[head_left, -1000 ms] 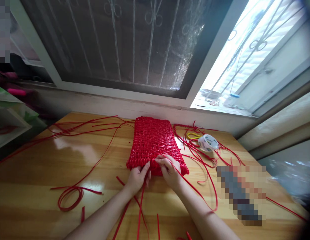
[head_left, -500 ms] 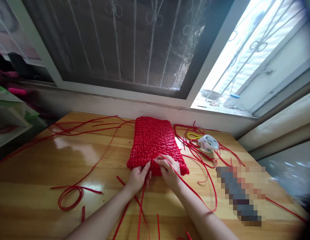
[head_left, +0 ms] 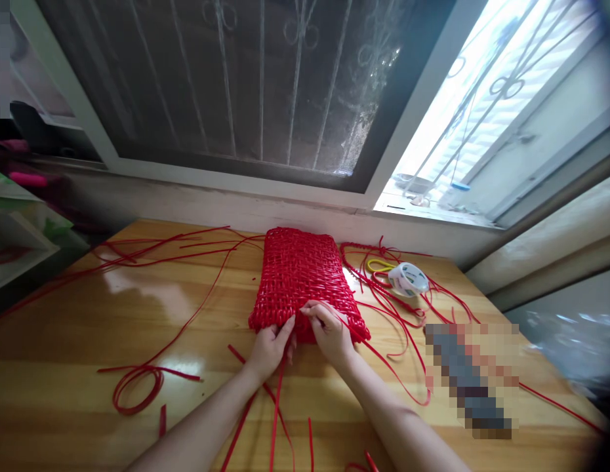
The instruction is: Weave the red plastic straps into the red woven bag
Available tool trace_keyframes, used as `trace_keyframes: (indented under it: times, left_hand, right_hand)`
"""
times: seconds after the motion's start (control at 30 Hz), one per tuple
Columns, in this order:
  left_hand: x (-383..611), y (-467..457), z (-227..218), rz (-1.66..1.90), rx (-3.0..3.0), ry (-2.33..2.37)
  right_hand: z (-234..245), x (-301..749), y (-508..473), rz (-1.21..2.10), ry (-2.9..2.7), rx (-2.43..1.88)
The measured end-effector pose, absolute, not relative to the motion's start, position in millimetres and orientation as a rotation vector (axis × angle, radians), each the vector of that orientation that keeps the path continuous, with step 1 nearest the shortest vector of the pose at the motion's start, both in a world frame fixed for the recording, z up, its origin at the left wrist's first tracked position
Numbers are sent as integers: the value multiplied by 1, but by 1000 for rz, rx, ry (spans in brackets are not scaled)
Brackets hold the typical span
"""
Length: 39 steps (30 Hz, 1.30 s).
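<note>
Two bare forearms rise from the frame's bottom edge, sleeveless; the left hand (head_left: 269,349) and right hand (head_left: 332,335) wear no rings.

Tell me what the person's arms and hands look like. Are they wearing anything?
Both arms are bare as far as the picture shows: no sleeves, gloves, watch or bracelets in view. The left hand and the right hand have slim fingers; no rings can be made out.

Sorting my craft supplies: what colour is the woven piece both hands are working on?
Red, all over; the woven piece shows best in the head view, the only one here.
</note>
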<state>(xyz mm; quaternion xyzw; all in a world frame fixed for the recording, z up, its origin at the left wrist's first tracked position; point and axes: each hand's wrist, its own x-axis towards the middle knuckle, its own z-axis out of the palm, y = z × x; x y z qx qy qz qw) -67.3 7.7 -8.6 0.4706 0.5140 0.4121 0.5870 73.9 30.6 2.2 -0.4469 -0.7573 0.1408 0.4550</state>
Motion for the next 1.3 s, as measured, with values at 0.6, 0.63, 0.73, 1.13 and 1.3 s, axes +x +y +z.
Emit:
trace_keyframes:
  times: [0.6, 0.63, 0.73, 1.13, 1.3]
  left_hand:
    - [-66, 8, -4, 929, 1267, 1436]
    - [-66, 8, -4, 935, 1268, 1427]
    - [-67, 9, -6, 930, 1247, 1381]
    - [-70, 9, -5, 916, 1240, 1293]
    - [-70, 9, -6, 894, 1279, 1317]
  right_hand:
    - [-2, 76, 30, 370, -1871, -1090]
    - [-2, 76, 30, 358, -1883, -1072]
    - [2, 75, 28, 349, -1893, -1065]
    - [6, 72, 28, 339, -1922, -1140]
    - [-2, 70, 31, 263, -1872, -1209]
